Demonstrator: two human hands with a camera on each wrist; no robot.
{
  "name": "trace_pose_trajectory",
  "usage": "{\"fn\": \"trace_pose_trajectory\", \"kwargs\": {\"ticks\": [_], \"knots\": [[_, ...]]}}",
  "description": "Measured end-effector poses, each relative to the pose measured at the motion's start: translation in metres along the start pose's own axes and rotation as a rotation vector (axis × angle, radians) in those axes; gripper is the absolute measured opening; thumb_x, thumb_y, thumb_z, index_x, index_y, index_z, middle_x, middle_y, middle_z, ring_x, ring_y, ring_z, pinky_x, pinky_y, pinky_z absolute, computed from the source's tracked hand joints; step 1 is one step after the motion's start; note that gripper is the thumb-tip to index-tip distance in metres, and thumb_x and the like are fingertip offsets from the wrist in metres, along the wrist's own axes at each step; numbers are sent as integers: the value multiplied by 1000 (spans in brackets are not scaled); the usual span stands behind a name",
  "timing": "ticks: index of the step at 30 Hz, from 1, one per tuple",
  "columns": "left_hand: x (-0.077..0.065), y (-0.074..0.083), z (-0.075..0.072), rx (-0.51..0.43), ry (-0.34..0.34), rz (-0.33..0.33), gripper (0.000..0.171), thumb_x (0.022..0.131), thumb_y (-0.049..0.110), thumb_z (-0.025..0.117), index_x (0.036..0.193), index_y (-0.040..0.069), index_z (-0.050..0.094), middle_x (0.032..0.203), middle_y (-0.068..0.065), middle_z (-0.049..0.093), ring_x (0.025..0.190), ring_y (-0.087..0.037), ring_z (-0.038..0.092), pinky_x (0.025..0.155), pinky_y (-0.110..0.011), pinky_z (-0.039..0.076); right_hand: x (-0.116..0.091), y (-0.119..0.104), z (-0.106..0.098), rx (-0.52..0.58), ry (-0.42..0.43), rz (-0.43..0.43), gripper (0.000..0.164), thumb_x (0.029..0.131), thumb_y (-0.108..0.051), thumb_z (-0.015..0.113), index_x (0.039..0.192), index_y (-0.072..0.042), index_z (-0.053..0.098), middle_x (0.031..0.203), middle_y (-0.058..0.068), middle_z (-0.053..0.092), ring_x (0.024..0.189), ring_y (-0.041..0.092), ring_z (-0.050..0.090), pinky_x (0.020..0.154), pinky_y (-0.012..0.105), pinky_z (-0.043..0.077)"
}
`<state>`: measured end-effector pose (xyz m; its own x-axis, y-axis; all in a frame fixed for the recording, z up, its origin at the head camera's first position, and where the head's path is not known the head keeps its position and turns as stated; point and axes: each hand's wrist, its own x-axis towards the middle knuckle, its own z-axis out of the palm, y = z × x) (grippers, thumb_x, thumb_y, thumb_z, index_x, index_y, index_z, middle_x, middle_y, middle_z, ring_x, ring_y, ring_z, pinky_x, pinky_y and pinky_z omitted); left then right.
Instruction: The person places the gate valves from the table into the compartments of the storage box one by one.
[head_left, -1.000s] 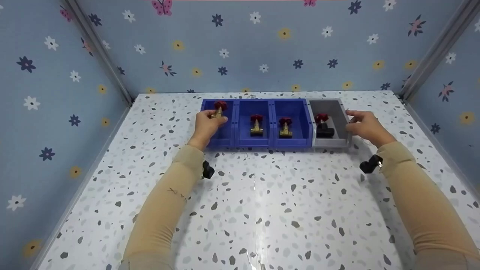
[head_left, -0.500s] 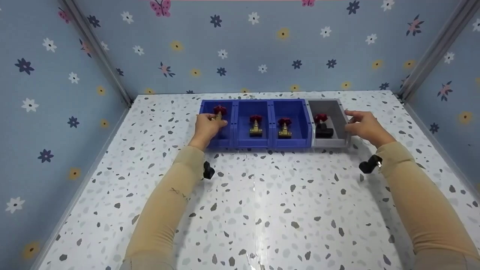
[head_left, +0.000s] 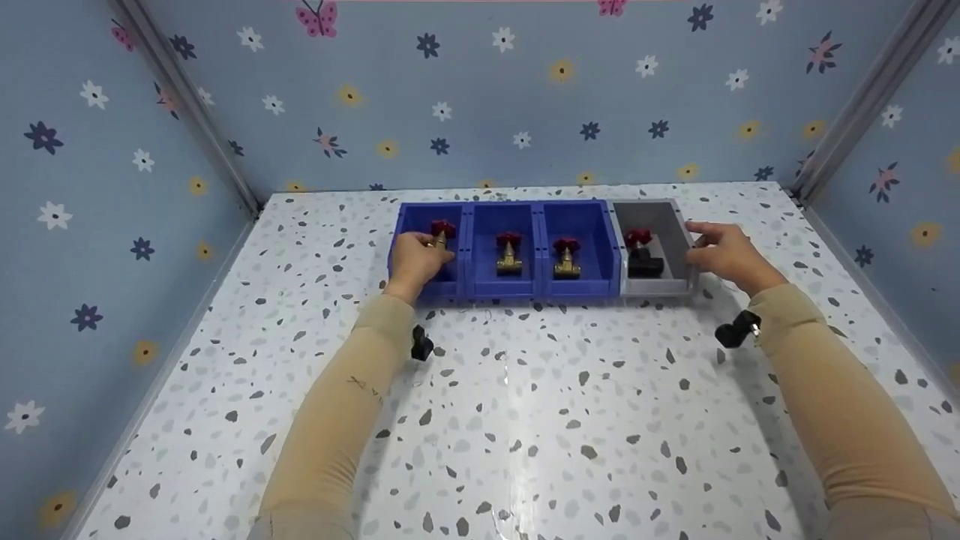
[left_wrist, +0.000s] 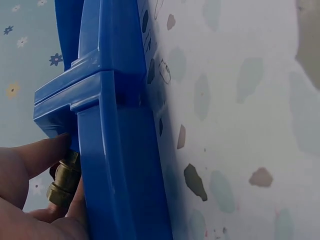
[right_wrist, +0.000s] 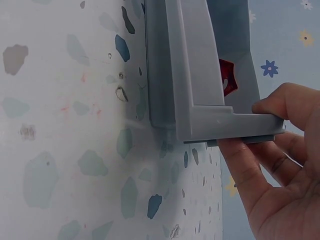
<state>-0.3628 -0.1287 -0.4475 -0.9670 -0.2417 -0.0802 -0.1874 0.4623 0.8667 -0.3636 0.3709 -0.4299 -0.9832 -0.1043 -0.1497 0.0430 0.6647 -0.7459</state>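
My left hand (head_left: 416,262) is at the leftmost blue bin (head_left: 435,205), holding a brass valve with a red handwheel (head_left: 443,228) inside it. In the left wrist view, the brass valve body (left_wrist: 65,181) sits between thumb and fingers, close to the bin's wall. My right hand (head_left: 731,256) pinches the right side wall of a grey bin (head_left: 660,286), thumb over the rim and fingers outside. Inside that grey bin lies a black valve (head_left: 645,262) with a red handwheel. The right wrist view shows part of this red handwheel (right_wrist: 227,77).
Two more blue bins stand between, one holding a brass valve (head_left: 509,260) and the other a similar valve (head_left: 567,264). All the bins form one row on the speckled table (head_left: 555,420). A flowered wall (head_left: 480,97) rises behind and at both sides.
The left hand has lowered the brass valve slightly into the leftmost bin. The right hand keeps its hold on the grey bin. The head view has shifted a little.
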Motion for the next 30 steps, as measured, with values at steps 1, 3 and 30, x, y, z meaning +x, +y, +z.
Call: {"fn": "trace_pose_trajectory", "kwargs": {"ticks": [1,3,30], "knots": [[0,0,1,7,3,-6,45,93,12,83,132,-6,70,134,-21,72,124,-33,69,107,-44,57,0,0,0,2,-3,-1,72,102,-11,63,169,-4,36,118,12,56,91,5,63,76,21,56],[1,0,2,15,3,-16,47,92,12,84,133,-6,70,136,-21,72,126,-34,69,108,-44,57,0,0,0,2,-8,0,72,103,-12,63,169,-4,35,119,12,55,91,5,64,78,22,57],[12,-1,8,210,-24,-4,46,102,16,67,62,15,44,55,5,44,63,-20,50,65,-34,43,1,-1,0,-2,7,7,73,101,-11,63,168,-2,36,116,10,57,89,4,64,75,18,56]]}}
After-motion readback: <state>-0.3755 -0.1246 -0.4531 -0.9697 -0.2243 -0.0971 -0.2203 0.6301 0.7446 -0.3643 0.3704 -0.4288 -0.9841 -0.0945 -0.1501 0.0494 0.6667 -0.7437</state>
